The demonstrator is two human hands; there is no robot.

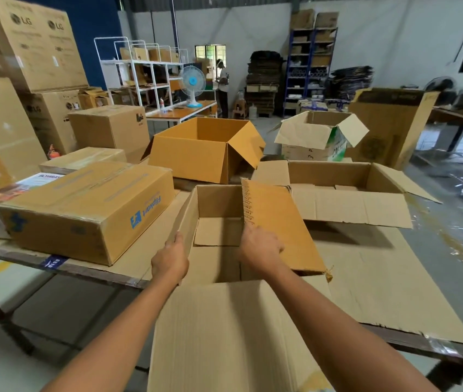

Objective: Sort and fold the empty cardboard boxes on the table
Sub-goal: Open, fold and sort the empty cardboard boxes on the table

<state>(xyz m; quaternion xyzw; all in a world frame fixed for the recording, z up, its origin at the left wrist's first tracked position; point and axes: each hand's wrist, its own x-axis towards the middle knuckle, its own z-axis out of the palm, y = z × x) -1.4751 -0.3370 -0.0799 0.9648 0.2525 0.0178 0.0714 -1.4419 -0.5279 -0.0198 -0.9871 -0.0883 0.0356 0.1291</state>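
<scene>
An open brown cardboard box (pixel 219 205) stands at the table's near edge, and its near flap (pixel 224 335) hangs down toward me. My left hand (pixel 169 263) grips the box's left wall at its top edge. My right hand (pixel 261 248) holds the lower edge of the right flap (pixel 278 222), which is raised and tilted over the opening. Behind it lie a wide shallow open box (pixel 338 176), a deep orange-brown open box (pixel 205 149) and a white-sided open box (pixel 321 134).
A closed Flipkart box (pixel 89 207) sits left of my box, with more closed boxes (pixel 108 125) and tall LG cartons (pixel 35 41) behind. Flat cardboard sheet (pixel 380 278) covers the table (pixel 55 264) on the right. A fan (pixel 193 83), shelves and a standing person (pixel 222 86) are far back.
</scene>
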